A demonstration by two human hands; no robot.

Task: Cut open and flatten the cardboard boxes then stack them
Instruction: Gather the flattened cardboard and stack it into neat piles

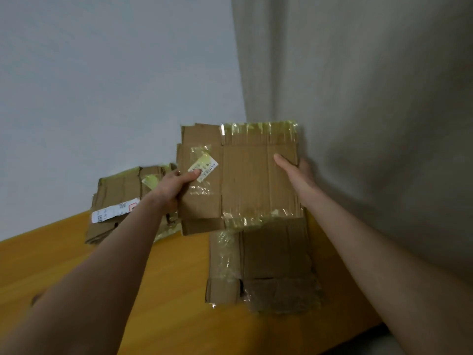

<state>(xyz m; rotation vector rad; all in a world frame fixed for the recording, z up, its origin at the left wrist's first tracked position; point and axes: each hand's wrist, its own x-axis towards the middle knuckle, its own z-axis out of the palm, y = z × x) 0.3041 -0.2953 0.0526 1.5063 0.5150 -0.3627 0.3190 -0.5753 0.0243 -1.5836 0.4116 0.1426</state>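
Observation:
I hold a flattened brown cardboard box [245, 180] up in the air above the table, its face toward me. Yellowish clear tape runs along its top and bottom edges, and a small white label sits on its left panel. My left hand [174, 185] grips its left edge, thumb on the label. My right hand [294, 172] grips its right edge, thumb on the front and fingers behind. Below it another flattened box [266, 267] lies on the table. A third flattened box [115, 201] with a long white shipping label lies to the left, behind my left arm.
The orange wooden table [166, 290] stands against a pale wall [115, 73]. A beige curtain [371, 111] hangs at the right, close behind the held box. The table's front right edge shows at the bottom right.

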